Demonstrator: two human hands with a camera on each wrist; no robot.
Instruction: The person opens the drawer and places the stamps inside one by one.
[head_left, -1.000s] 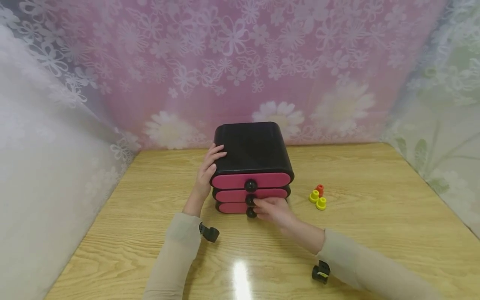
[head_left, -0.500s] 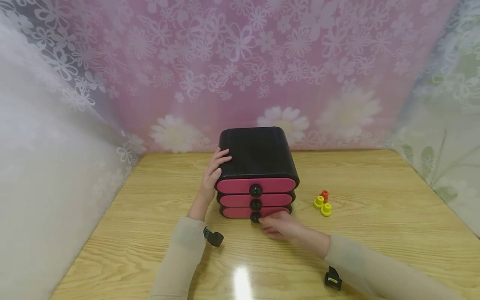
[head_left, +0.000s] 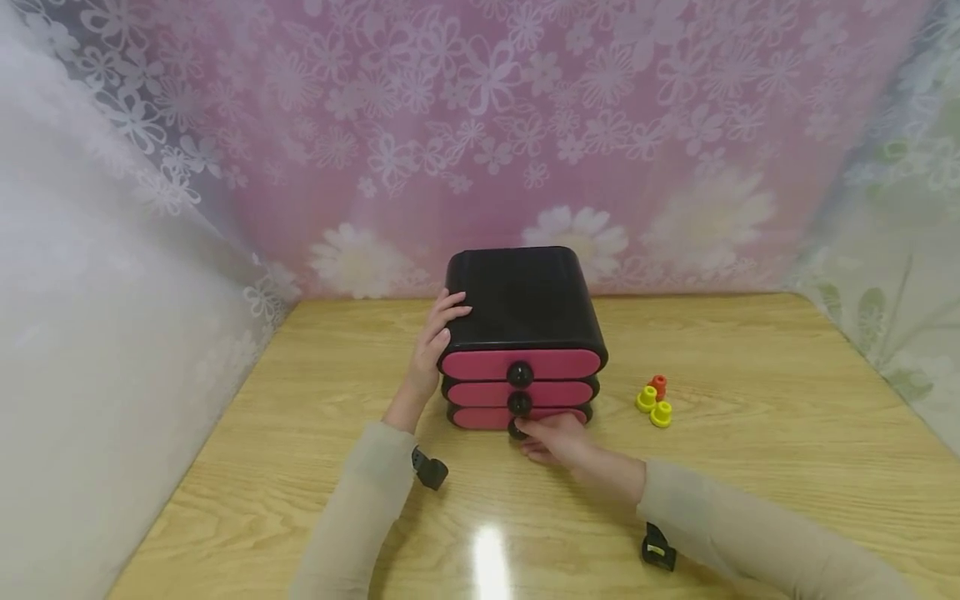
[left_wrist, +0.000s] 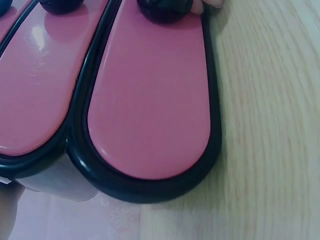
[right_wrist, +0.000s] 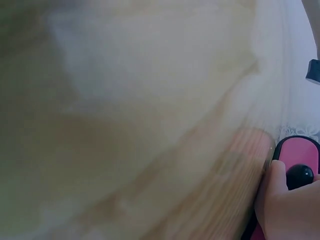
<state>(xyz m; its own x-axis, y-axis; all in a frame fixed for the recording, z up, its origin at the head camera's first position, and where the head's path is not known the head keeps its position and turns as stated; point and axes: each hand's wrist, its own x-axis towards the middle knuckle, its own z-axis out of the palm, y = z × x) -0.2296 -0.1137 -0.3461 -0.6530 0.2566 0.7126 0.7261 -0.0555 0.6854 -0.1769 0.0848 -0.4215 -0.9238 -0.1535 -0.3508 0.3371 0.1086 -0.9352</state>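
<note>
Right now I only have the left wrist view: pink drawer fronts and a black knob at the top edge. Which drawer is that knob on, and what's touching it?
Observer: It's the bottom knob of the three-drawer chest. The right hand has its fingers at it; I can't tell if they grip.
Operator: Where is the left hand?
Observer: The left hand rests against the chest's upper left edge, fingers on its top.
Operator: Anything to the right of the chest?
Observer: Three small pegs, two yellow and one orange, stand together on the table, apart from the chest.
</note>
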